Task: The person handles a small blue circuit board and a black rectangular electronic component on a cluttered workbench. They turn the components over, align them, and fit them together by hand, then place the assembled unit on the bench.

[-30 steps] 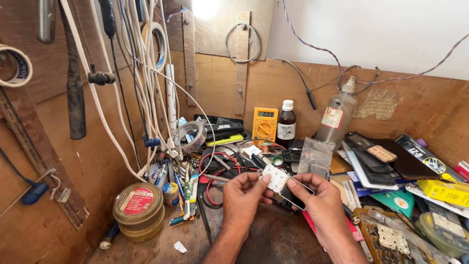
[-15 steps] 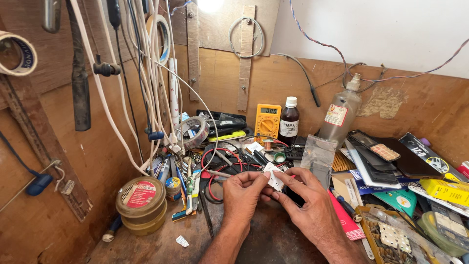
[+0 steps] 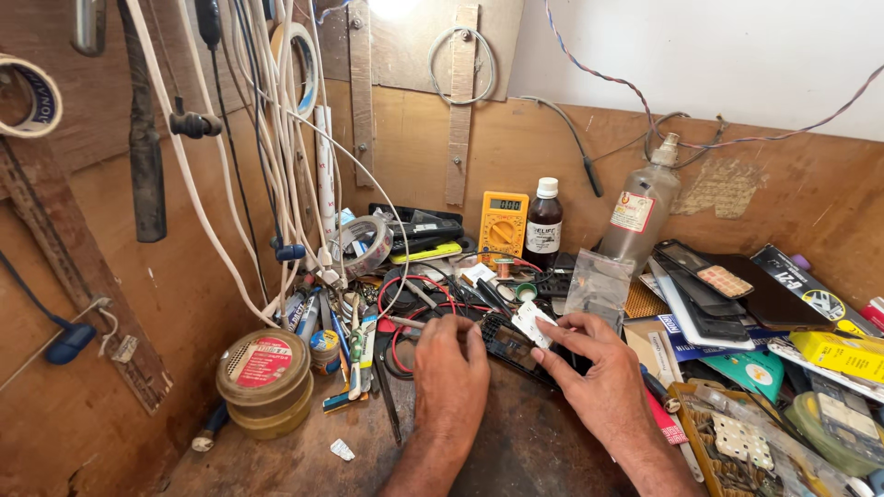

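The small white part (image 3: 532, 322) is now lowered onto the dark phone board (image 3: 512, 348), pinched by right hand (image 3: 603, 382); left hand (image 3: 451, 373) is curled around a thin tool (image 3: 405, 321).

A yellow multimeter (image 3: 503, 225) is leaning against the wooden back wall beyond the fingers, with a dark bottle (image 3: 543, 224) standing just beside it. Further to the right of the fingers, a clear plastic bottle (image 3: 642, 208) is standing tilted. A roll of clear tape (image 3: 361, 245) is lying up and left of the fingers, under hanging white cables (image 3: 276, 120). Two stacked round tins (image 3: 265, 382) are sitting on the desk (image 3: 525, 451) well to the left of the fingers. A yellow box (image 3: 843, 354) is resting far to the right.
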